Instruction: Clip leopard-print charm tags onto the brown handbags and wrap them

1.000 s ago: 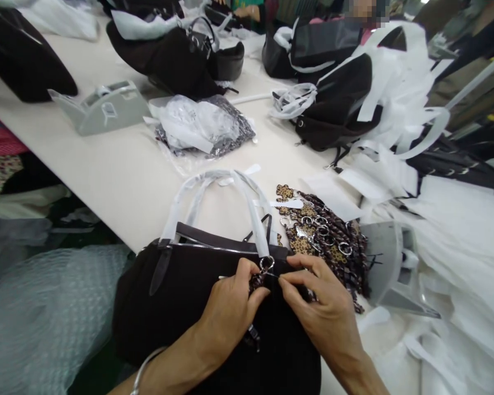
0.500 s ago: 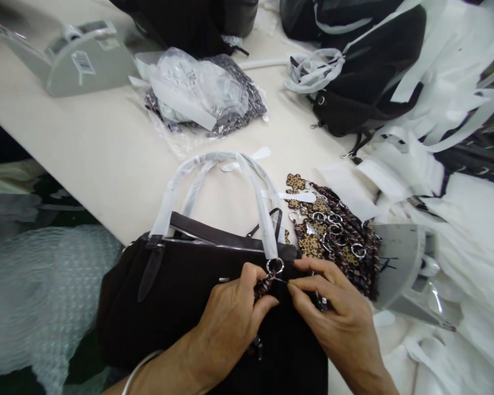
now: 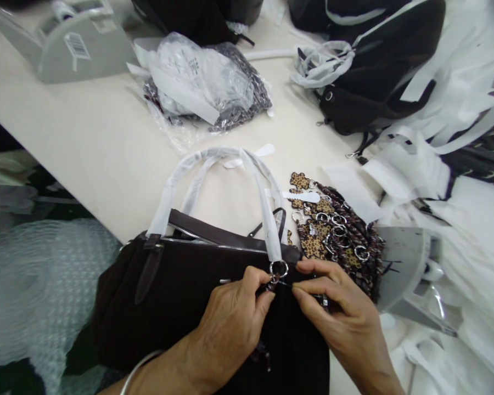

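While pinching patterned cord [image 3: 274, 281] right under silver ring [image 3: 286, 269] in left hand [image 3: 233, 321], curling other fingers, also gripping thin strand [image 3: 285, 284] in right hand [image 3: 346, 310], pressing thumb to fingertip, spreading the rest slightly; probably steadying cord for tensioning strand. Hanging cord on front of dark handbag [image 3: 181, 285], covering worktop's [image 3: 90, 131] near-left edge; parting at zip [image 3: 239, 248], hiding any contents, so not telling. Wrapping handles [image 3: 260, 192] in white, likely protecting them. Just beyond right hand, piling straps [image 3: 360, 230] and leopard-print charms [image 3: 312, 248], apparently for easy reaching, beside grey dispenser [image 3: 397, 266] holding pale roll [image 3: 433, 271]. Toward worktop's far edge, stuffing clear bag [image 3: 206, 71] with more patterned cords [image 3: 241, 118]; parking second dispenser [image 3: 101, 57] toward left edge, black bag [image 3: 391, 60] toward right.
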Demonstrator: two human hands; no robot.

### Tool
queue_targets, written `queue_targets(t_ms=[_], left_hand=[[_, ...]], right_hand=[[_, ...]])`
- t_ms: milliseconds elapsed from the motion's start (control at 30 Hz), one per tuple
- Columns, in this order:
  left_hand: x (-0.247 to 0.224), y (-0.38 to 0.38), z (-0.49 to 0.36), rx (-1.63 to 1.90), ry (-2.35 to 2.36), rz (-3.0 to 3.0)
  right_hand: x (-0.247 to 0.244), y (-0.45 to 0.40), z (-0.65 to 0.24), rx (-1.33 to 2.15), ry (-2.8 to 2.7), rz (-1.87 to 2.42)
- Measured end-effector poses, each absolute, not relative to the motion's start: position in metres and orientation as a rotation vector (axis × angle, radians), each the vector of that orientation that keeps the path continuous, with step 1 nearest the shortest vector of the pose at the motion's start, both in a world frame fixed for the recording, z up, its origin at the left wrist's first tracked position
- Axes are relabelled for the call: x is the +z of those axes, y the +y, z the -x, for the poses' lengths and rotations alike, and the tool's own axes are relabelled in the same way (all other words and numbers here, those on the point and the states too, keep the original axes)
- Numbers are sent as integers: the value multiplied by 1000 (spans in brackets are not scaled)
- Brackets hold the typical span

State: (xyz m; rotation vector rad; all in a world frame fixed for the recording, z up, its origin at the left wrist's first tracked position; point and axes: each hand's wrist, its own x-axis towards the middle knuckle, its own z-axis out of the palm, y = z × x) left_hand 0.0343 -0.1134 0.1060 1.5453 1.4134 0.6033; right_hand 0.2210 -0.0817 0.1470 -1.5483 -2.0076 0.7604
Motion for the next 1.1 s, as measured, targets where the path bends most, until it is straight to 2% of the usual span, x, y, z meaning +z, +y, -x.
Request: queue_targets(t_ms=[533, 667, 867, 1100], left_hand=[[108, -109, -32, 561, 1390, -1441], [118, -99, -27, 568, 1332, -1213], [115, -94, -31, 561, 1027, -560], [110, -97, -34, 664, 1106, -650]], right_hand=[[145, -83, -223, 770, -1941, 1563], [145, -84, -225, 793, -1916, 1567], [145, -86, -229, 833, -1876, 1571], [148, -84, -228, 815, -1869, 1564]])
